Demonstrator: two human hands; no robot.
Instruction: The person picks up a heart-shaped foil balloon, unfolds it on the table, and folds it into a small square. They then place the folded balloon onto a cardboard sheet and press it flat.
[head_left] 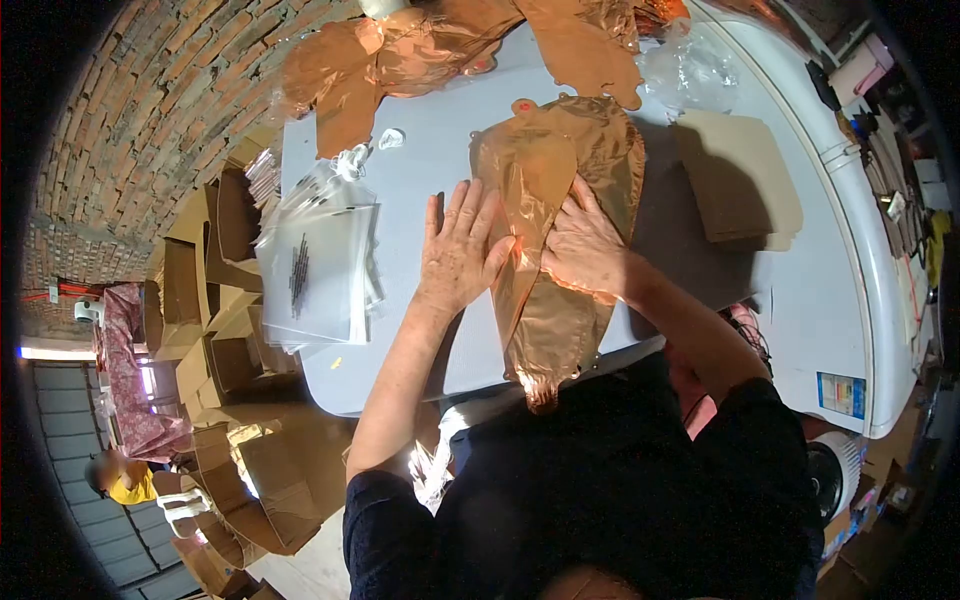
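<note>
A flat, deflated copper-coloured foil balloon (560,320) lies lengthwise on the white table in front of me, its narrow crumpled end at the table's near edge. A long flap of foil is folded over its middle. My left hand (462,245) lies palm down at the balloon's left side, fingers straight and slightly apart, the thumb touching the foil edge. My right hand (588,245) presses on the middle of the foil, one finger stretched out and the others slightly bent; its thumb is hard to make out. A small red mark (523,106) shows at the far end.
More copper foil balloons (430,50) lie along the far edge. Clear plastic bags (320,265) are stacked at left, beside white string (350,162). Brown cardboard sheets (740,180) and crumpled clear plastic (690,70) are at right. Open cardboard boxes (285,480) stand left; another person (130,480) is farther off.
</note>
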